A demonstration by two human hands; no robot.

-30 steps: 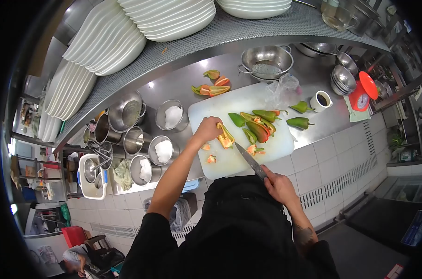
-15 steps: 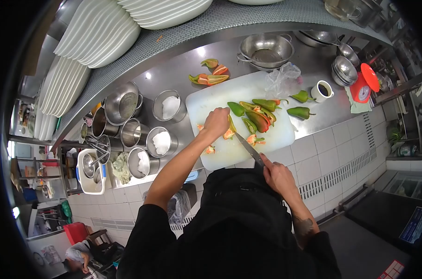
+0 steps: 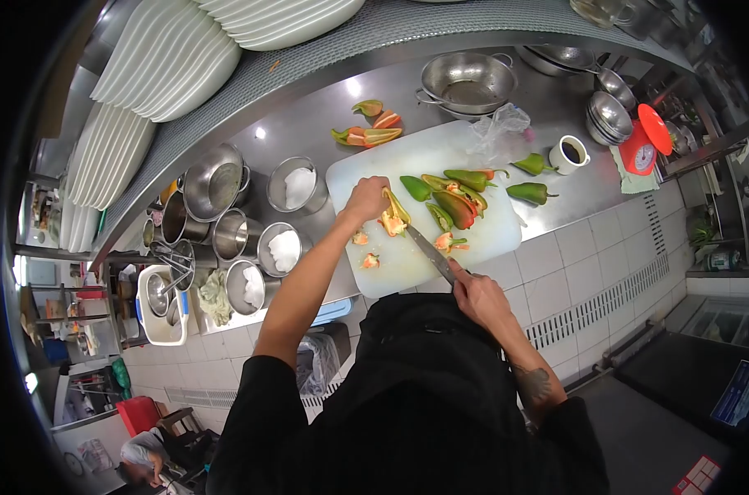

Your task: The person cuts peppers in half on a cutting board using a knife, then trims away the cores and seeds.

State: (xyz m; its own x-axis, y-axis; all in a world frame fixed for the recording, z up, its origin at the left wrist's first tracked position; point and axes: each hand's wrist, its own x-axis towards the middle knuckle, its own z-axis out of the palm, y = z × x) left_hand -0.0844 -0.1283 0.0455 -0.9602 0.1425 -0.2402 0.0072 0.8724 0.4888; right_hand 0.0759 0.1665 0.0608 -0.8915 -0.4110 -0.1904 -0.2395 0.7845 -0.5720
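My left hand (image 3: 366, 200) is closed on the upper end of an opened pepper piece (image 3: 395, 213), low over the white cutting board (image 3: 366, 285). In my right hand (image 3: 480, 299) is the handle of a knife (image 3: 430, 252), its tip at the lower end of that piece. Right of the piece, several green and red pepper pieces (image 3: 457, 206) lie on the board. A cut-off pepper core (image 3: 449, 242) is beside the blade, and another core (image 3: 369, 261) sits near the board's lower left.
Steel pots (image 3: 297, 185) stand left of the board. Cut peppers (image 3: 366, 136) and a colander (image 3: 468, 84) are behind it. To the right are whole green peppers (image 3: 531, 194), a white cup (image 3: 569, 154) and a red scale (image 3: 641, 153). A plate shelf (image 3: 325, 49) overhangs the back.
My left hand moved right over the pepper piece, then back left, uncovering it. The knife and my right hand have shifted slightly left. The whole view has shifted a little.
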